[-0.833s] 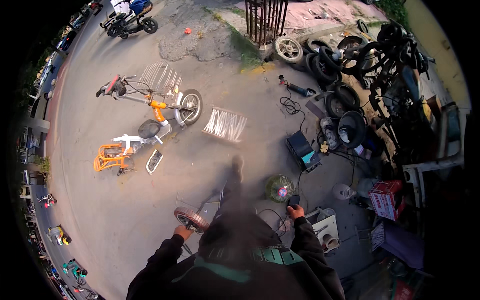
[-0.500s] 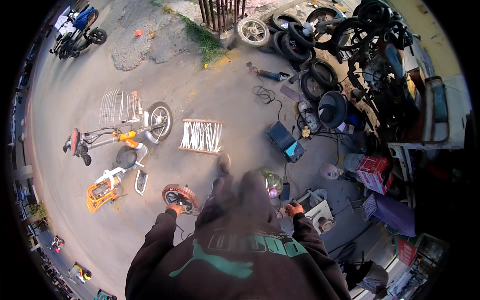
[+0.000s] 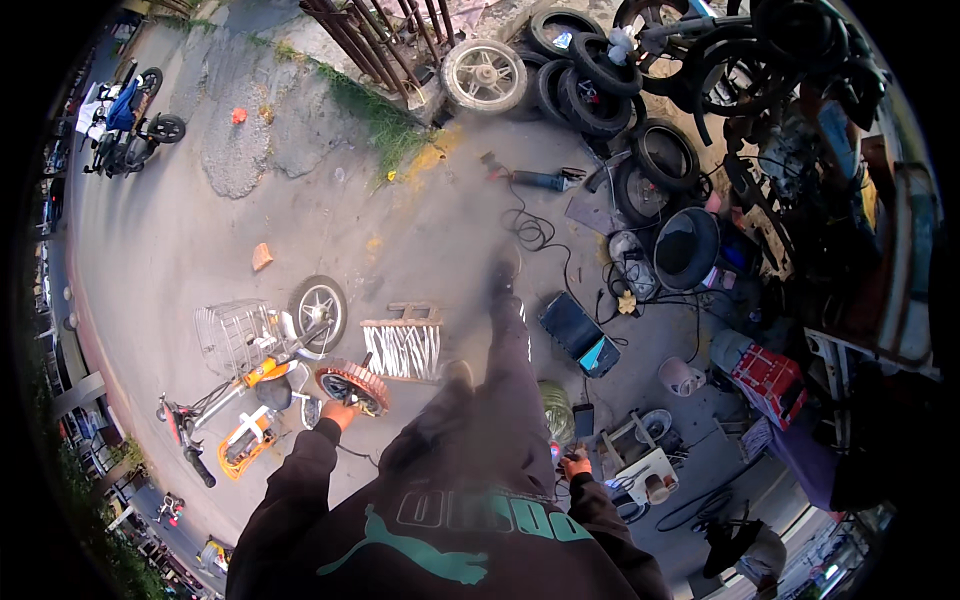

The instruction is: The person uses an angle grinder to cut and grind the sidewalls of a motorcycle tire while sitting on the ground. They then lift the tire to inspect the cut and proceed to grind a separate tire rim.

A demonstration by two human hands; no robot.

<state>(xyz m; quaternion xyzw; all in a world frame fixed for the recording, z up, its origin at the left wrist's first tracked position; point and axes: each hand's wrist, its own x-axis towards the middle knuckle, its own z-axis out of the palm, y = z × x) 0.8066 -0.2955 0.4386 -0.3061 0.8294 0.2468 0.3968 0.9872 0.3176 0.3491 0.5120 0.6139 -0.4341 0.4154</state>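
My left hand (image 3: 338,414) is closed on the near side of a small spoked wheel (image 3: 366,401) with reddish-brown wrapping around its tyre. The wheel is held off to my left, next to a stool (image 3: 402,352) strung with white cords. Just beyond it stands an orange-and-white electric bike (image 3: 262,372) with a wire basket and a bare front wheel. My right hand (image 3: 575,463) hangs by my right thigh, fingers curled; whatever is in it is too small and dark to make out. One of my legs is stretched forward, past the stool's right side.
To the right lie an open dark toolbox (image 3: 570,330), an angle grinder (image 3: 540,180) with a looped cord, and a black basin (image 3: 686,248). Tyres (image 3: 600,100) pile up at the far right. A white-topped machine (image 3: 645,475) sits beside my right hand. A brick (image 3: 262,257) lies far left.
My left hand has carried the wheel forward and left, and it now overlaps the stool's edge. One leg has stepped forward. The view has shifted, bringing the brick into sight.
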